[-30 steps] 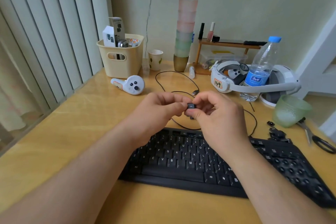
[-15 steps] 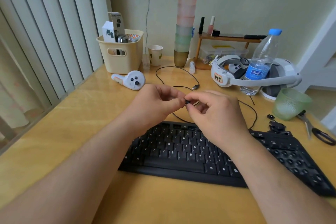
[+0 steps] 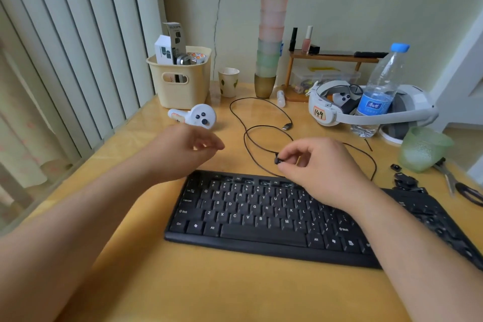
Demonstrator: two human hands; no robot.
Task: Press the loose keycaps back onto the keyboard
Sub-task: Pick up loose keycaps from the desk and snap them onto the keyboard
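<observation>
Two bare forearms, nothing worn

The left hand (image 3: 187,150) and right hand (image 3: 317,165) are uncovered (no sleeves, rings, watch or gloves visible) up to the frame's edge.

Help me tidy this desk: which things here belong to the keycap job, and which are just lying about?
Job: keyboard; keycap pinched in right hand; loose keycaps; left hand.

Lying about: controller; cable; basket; stacked cups; headset; water bottle; green cup; scissors.

We see bare tabletop (image 3: 86,191) at nine o'clock of the keyboard (image 3: 261,217); at twelve o'clock a black cable (image 3: 251,117) loops, at three o'clock loose keycaps (image 3: 406,181) and scissors (image 3: 460,185) crowd.
</observation>
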